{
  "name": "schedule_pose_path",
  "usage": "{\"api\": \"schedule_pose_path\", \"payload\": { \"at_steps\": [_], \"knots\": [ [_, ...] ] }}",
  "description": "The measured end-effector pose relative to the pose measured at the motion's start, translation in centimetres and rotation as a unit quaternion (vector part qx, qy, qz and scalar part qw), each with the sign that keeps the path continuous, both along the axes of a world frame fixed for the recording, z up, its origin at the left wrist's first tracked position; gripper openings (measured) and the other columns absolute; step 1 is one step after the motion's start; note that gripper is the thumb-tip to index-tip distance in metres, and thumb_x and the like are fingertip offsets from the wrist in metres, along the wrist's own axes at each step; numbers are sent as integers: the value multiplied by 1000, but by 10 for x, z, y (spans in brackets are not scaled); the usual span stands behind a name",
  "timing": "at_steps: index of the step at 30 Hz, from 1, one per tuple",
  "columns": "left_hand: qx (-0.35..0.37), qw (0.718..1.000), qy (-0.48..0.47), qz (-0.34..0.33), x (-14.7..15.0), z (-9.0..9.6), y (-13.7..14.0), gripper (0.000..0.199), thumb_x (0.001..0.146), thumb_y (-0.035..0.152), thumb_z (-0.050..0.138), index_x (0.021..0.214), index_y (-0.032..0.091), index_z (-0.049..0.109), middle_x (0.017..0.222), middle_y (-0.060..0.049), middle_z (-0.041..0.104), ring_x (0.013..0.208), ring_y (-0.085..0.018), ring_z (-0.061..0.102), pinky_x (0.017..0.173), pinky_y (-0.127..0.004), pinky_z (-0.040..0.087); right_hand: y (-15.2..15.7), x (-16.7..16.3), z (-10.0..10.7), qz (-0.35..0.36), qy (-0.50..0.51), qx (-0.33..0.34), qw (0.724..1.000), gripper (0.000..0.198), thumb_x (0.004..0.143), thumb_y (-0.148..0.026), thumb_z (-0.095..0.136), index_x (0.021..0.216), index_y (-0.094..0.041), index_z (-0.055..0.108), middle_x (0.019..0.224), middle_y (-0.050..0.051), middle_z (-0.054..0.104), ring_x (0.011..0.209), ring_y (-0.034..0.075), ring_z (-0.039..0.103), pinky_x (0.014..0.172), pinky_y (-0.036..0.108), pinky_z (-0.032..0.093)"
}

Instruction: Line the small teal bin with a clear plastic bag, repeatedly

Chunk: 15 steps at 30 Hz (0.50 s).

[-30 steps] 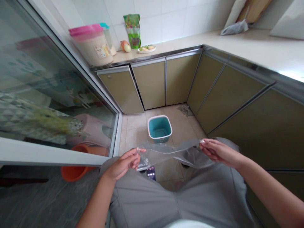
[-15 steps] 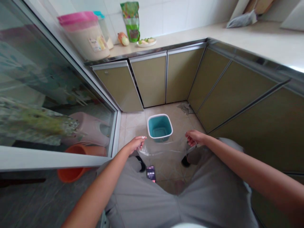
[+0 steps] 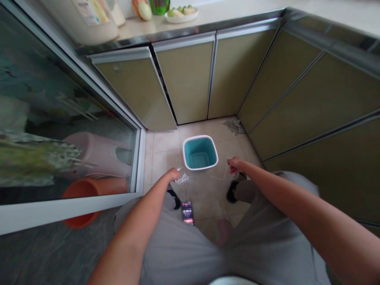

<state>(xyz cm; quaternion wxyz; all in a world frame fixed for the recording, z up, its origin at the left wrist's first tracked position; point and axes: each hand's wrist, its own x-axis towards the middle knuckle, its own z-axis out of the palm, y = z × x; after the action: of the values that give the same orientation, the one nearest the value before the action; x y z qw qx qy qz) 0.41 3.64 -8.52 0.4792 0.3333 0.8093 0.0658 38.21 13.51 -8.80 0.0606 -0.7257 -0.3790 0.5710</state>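
Observation:
A clear plastic bag [image 3: 182, 179] stretches between my two hands, low over the floor tiles. My left hand [image 3: 173, 174] grips one side of it, fingers closed, where the film bunches up. The other side is pinched in my right hand [image 3: 235, 165], its fingers curled; there the see-through film is hard to make out. Just beyond the bag stands a teal bin [image 3: 200, 152] with a white rim, upright on the floor, its inside showing nothing. Neither hand touches the bin.
Olive cabinets [image 3: 182, 79] close off the back and right. A glass sliding door [image 3: 59, 99] stands at left, with an orange bucket [image 3: 80, 198] by it. A grey cloth [image 3: 234, 125] lies in the corner. A blurred-out item [image 3: 187, 213] lies between my feet.
My view has tipped further down, so the countertop things sit higher or leave the frame. Both hands still hold the bag, which looks less taut and has shifted slightly near the left hand.

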Motion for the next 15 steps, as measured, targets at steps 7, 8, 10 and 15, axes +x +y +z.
{"api": "schedule_pose_path", "payload": {
  "at_steps": [7, 8, 10, 15],
  "knots": [
    [59, 997, 50, 10, -19, -11, 25, 22, 80, 16, 67, 101, 16, 75, 61, 0, 64, 60, -17, 63, 59, -24, 44, 21, -30, 8, 13, -31, 11, 999, 7, 95, -22, 59, 94, -17, 54, 61, -2, 54, 48, 16, 60, 50, 29, 53],
    [69, 996, 58, 17, -21, -10, 27, 27, 83, 17, 66, 108, 17, 74, 66, -1, 67, 63, -16, 64, 60, -23, 44, 24, -31, 10, 11, -26, 28, 999, 8, 94, -21, 60, 93, -17, 54, 62, -2, 54, 48, 15, 60, 50, 27, 52],
    [88, 993, 73, 29, -24, -6, 30, 33, 85, 21, 65, 118, 18, 70, 77, -3, 71, 67, -16, 65, 62, -23, 45, 29, -30, 12, 13, -24, 62, 998, 8, 93, -21, 62, 91, -17, 56, 63, -1, 55, 51, 14, 60, 51, 24, 50],
    [181, 970, 154, 51, -19, 22, 32, 39, 84, 34, 70, 120, 22, 68, 103, -7, 73, 82, -18, 67, 69, -25, 46, 27, -17, 21, 109, -152, 192, 963, 16, 90, -23, 63, 105, -16, 63, 80, 6, 67, 75, 18, 66, 66, 26, 50]
  ]
}}
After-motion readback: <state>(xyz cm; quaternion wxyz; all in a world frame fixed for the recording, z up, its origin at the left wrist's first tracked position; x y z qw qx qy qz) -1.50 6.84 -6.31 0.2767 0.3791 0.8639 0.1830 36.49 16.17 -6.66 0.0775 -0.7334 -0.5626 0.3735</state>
